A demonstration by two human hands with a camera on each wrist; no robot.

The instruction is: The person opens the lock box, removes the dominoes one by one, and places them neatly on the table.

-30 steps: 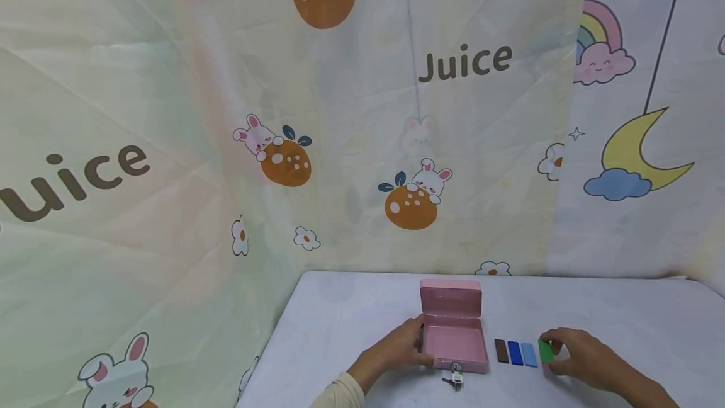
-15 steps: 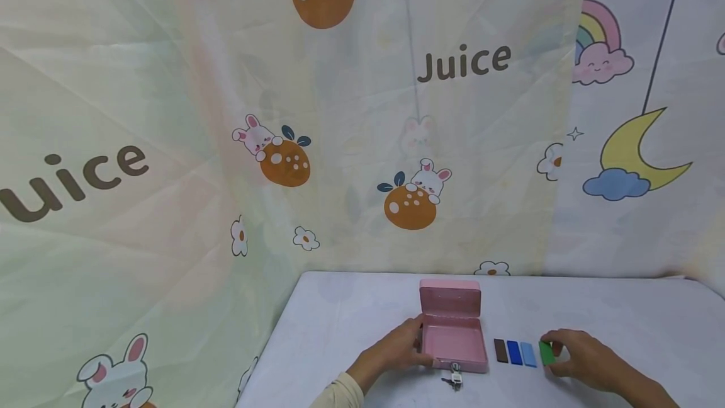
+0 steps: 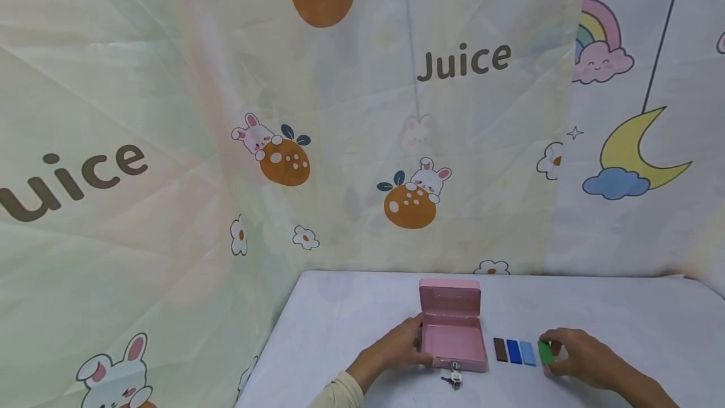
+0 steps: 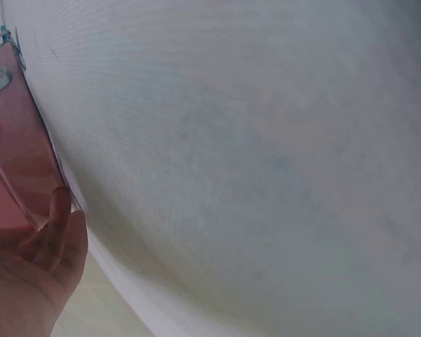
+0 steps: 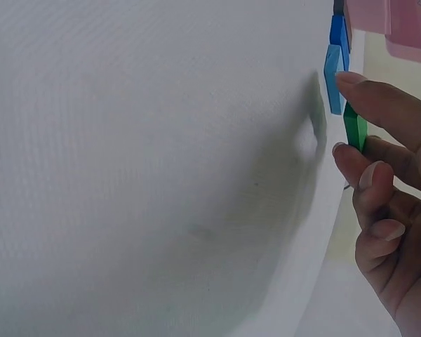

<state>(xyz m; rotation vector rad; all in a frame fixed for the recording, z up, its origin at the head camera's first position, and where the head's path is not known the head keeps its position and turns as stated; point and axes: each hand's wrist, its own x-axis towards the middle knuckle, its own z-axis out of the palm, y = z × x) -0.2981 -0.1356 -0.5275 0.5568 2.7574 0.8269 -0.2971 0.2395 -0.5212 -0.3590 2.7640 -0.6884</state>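
A pink lockable box [image 3: 455,340] stands on the white table with its lid [image 3: 450,301] raised, its inside bare. My left hand [image 3: 395,346] holds the box's left side, thumb at the front corner and forefinger farther back; in the left wrist view, fingers [image 4: 59,221] lie along its pink wall. A small silver lock with keys [image 3: 455,379] hangs at the front. My right hand [image 3: 586,357] pinches a green rectangular block [image 3: 545,352] between thumb and fingers. In the right wrist view the green block [image 5: 356,130] stands edge-on in that pinch.
Between box and right hand, a brown block [image 3: 501,350], a dark blue block [image 3: 513,352] and a light blue block [image 3: 528,354] lie in a row. Behind the white table [image 3: 351,307] hangs a printed cloth [image 3: 351,93], with more of it at the left.
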